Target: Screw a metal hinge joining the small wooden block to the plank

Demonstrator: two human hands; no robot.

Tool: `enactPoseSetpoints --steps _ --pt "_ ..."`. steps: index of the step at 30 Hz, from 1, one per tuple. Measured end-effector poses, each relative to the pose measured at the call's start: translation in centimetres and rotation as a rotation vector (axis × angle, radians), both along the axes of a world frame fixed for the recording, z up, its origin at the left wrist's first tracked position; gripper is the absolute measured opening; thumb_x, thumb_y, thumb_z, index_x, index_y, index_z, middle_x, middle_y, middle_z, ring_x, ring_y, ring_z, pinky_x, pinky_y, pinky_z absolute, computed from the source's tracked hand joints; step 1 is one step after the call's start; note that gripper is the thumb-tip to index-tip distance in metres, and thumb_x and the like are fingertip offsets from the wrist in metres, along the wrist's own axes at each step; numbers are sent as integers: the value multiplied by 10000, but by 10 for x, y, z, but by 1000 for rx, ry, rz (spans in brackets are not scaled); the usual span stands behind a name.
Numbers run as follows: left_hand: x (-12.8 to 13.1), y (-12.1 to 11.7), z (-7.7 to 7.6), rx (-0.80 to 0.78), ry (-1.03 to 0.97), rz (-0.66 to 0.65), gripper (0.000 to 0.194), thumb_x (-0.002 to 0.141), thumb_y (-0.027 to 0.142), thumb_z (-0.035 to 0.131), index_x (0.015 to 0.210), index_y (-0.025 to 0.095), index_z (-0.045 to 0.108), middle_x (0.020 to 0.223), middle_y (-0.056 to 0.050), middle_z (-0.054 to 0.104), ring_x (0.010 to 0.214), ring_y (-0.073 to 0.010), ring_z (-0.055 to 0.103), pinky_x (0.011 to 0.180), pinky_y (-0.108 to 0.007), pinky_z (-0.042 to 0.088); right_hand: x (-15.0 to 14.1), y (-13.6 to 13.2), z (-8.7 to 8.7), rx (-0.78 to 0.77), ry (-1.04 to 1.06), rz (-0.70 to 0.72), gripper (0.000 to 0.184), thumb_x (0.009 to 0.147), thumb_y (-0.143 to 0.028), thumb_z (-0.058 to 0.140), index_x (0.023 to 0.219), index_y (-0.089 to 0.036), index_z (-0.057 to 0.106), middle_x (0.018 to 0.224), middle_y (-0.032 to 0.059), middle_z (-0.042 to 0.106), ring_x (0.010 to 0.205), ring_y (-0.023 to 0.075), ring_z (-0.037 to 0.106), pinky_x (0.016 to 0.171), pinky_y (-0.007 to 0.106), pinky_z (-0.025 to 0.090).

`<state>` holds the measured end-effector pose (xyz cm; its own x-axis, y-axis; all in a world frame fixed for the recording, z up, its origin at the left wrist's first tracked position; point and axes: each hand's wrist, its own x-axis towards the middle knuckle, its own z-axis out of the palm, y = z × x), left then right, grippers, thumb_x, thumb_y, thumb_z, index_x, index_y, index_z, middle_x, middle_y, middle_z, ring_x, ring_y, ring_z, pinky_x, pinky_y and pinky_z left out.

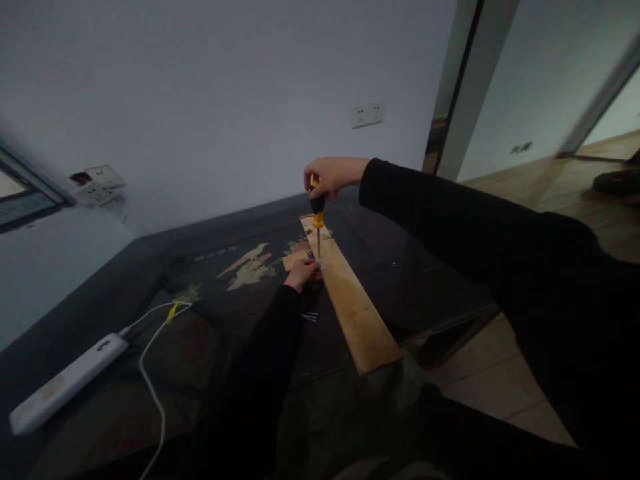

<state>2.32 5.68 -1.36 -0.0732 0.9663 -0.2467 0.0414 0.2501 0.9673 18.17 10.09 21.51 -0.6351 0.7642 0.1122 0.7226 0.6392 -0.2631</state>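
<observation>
My right hand is closed round the top of a yellow-and-black screwdriver, which stands upright with its shaft pointing down. Its tip meets a small, pale metal-looking piece on a long wooden board. At the left edge of the board, my left hand has its fingers pinched against that small piece. Whether a screw sits under the tip is too small to tell. A short block of wood lies just behind my left hand, against the board. Several screws or nails lie on the table nearer to me.
The dark table has a flower-and-bird pattern. A white power strip with a white cable lies at the left. Another small fastener is right of the board. Behind stands a white wall with a socket.
</observation>
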Motion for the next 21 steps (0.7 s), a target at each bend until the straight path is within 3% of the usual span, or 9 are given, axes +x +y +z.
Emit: enactPoseSetpoints --steps 3,8,11,13,18,21 --pt "0 -1 1 0 3 9 114 755 138 746 757 88 643 624 -56 674 497 -104 619 529 -208 550 0 0 3 -7 -43 28 381 826 -329 686 1134 -105 660 868 79 705 682 142 653 629 255 497" --pt "2 0 4 -20 -9 22 111 747 127 749 755 85 647 628 -52 676 496 -104 621 529 -209 548 -10 -5 -10 321 -15 -81 350 875 -387 618 1063 -103 697 1010 151 696 974 262 642 790 328 475" --pt "3 0 4 -24 -16 26 132 734 130 763 766 79 646 635 -58 680 493 -106 624 519 -206 542 -12 -7 -13 401 -12 -144 416 903 -443 557 1069 -86 691 1070 180 674 1049 300 608 832 361 456" --pt "3 -1 4 -22 -27 24 137 732 128 765 764 78 642 628 -53 674 486 -103 620 518 -206 541 -9 -7 -9 330 -30 -111 448 889 -464 572 1091 -79 680 1039 169 677 986 267 626 803 339 462" --pt "2 -2 3 0 -37 5 74 778 98 710 756 81 641 617 -46 669 483 -93 613 532 -201 546 1 -3 8 -33 -116 106 476 837 -423 662 1186 -100 643 952 97 692 738 140 626 691 274 473" --pt "1 -1 3 -6 -29 -5 70 783 107 707 755 83 647 604 -47 668 476 -91 608 544 -201 550 -1 -2 5 38 -142 110 434 873 -412 615 1165 -93 665 954 115 697 758 152 630 702 287 461"
